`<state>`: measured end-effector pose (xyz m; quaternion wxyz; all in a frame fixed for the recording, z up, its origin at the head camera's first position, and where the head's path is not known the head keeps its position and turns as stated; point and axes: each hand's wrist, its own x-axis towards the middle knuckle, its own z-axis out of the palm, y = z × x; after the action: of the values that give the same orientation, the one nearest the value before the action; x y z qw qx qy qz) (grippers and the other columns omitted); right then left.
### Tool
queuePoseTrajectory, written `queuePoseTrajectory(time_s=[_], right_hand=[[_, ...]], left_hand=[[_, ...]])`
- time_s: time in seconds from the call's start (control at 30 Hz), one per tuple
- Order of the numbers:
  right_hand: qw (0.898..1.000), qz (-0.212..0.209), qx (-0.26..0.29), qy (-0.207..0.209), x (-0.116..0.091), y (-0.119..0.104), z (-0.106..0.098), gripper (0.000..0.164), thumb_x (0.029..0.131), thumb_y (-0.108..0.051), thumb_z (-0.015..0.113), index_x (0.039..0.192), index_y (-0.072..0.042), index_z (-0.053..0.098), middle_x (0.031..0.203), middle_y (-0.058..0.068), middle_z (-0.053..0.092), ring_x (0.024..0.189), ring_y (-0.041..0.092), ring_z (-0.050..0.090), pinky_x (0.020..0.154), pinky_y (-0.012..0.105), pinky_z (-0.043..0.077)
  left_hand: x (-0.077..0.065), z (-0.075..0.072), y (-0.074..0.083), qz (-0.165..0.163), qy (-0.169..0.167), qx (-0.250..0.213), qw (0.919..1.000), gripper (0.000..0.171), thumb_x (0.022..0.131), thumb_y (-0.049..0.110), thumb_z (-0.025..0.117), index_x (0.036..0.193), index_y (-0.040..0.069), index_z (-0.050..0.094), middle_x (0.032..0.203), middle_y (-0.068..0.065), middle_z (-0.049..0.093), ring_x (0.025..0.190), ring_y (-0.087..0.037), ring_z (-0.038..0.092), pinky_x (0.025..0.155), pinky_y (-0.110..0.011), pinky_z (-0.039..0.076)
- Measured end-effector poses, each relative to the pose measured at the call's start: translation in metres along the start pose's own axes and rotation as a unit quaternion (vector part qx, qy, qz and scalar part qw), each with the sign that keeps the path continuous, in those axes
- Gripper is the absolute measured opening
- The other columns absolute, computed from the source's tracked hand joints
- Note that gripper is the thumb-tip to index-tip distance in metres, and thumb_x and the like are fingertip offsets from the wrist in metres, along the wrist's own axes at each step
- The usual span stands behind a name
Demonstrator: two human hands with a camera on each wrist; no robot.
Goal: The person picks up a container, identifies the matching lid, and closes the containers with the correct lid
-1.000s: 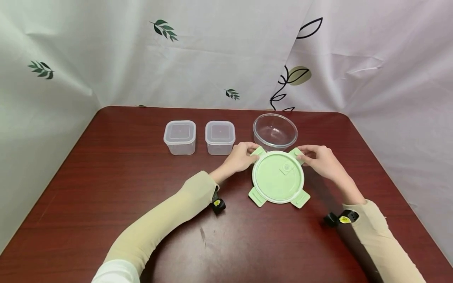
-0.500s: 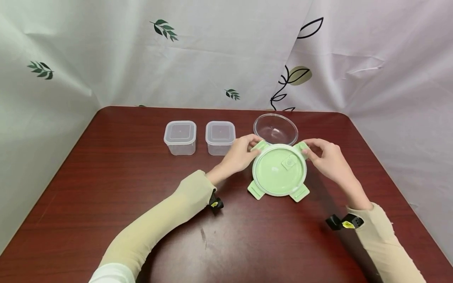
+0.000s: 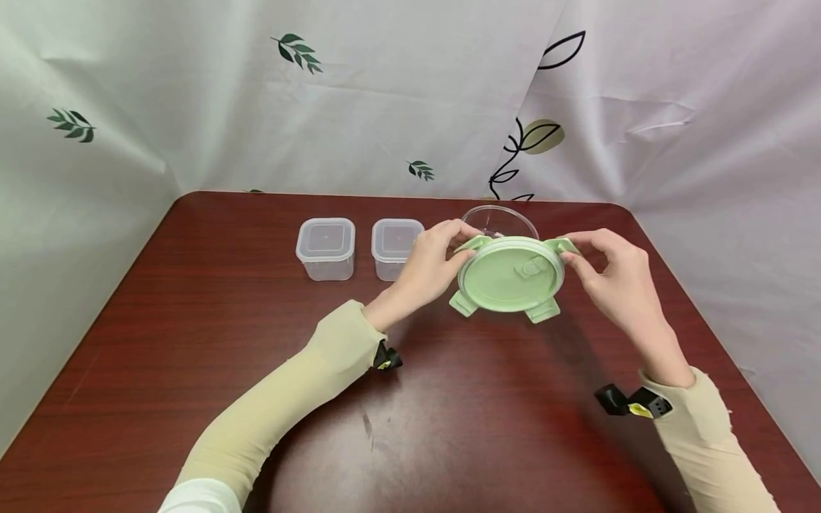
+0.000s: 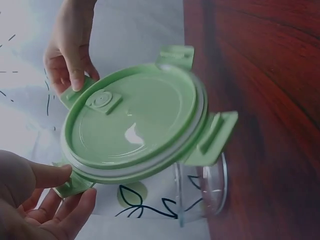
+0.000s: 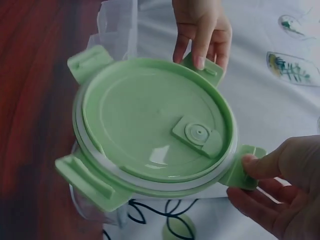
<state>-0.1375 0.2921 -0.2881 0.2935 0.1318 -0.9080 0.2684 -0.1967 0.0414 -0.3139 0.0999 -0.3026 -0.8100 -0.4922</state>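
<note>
A round green lid (image 3: 509,276) with clip tabs and a small round valve hangs above the table, its far side tilted up. My left hand (image 3: 431,265) pinches the far-left tab between thumb and fingers. On the far-right tab, my right hand (image 3: 617,281) has the same kind of pinch. Both grips also show in the left wrist view, where the lid (image 4: 132,117) hides part of the glass behind it. Just beyond the lid stands a round clear glass bowl (image 3: 500,218), its front covered by the lid in the head view.
Two square clear plastic containers with lids stand left of the bowl: one farther left (image 3: 326,249), the other (image 3: 393,246) partly behind my left hand. The dark red wooden table (image 3: 256,342) ends at a white patterned cloth (image 3: 359,107).
Both hands have raised the green lid and moved it slightly away from me. Its far edge has tipped up, and it covers more of the bowl's front. The containers have stayed put.
</note>
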Motion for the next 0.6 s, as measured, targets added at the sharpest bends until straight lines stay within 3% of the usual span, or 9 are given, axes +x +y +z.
queuePoseTrajectory(time_s=[0.27, 0.47, 0.6], right_hand=[[0.995, -0.057, 0.03, 0.078, 0.002, -0.01, -0.007, 0.02, 0.077, 0.006, 0.075, 0.096, -0.001, 0.075, 0.081, 0.012, 0.067, 0.08, -0.014, 0.05, 0.067, 0.003, 0.039], [0.987, -0.101, 0.041, 0.122, 0.007, -0.011, -0.01, 0.021, 0.076, 0.008, 0.075, 0.095, 0.0, 0.076, 0.083, 0.017, 0.07, 0.084, -0.013, 0.052, 0.07, 0.008, 0.036], [0.981, -0.121, 0.051, 0.145, 0.011, -0.007, -0.006, 0.021, 0.073, 0.011, 0.076, 0.091, 0.001, 0.076, 0.081, 0.018, 0.07, 0.085, -0.013, 0.051, 0.074, 0.007, 0.036]], left_hand=[[0.006, -0.008, 0.01, 0.055, 0.054, -0.02, 0.9968, 0.015, 0.087, 0.005, 0.069, 0.101, 0.006, 0.07, 0.1, -0.006, 0.07, 0.088, -0.012, 0.065, 0.076, -0.014, 0.052], [0.012, -0.013, 0.014, 0.096, 0.08, 0.011, 0.9921, 0.009, 0.086, 0.006, 0.069, 0.095, 0.007, 0.071, 0.093, -0.004, 0.071, 0.084, -0.011, 0.063, 0.073, -0.016, 0.049], [0.014, -0.014, 0.014, 0.104, 0.089, 0.035, 0.9899, 0.005, 0.086, 0.005, 0.069, 0.09, 0.008, 0.069, 0.091, -0.004, 0.07, 0.085, -0.012, 0.063, 0.074, -0.019, 0.049]])
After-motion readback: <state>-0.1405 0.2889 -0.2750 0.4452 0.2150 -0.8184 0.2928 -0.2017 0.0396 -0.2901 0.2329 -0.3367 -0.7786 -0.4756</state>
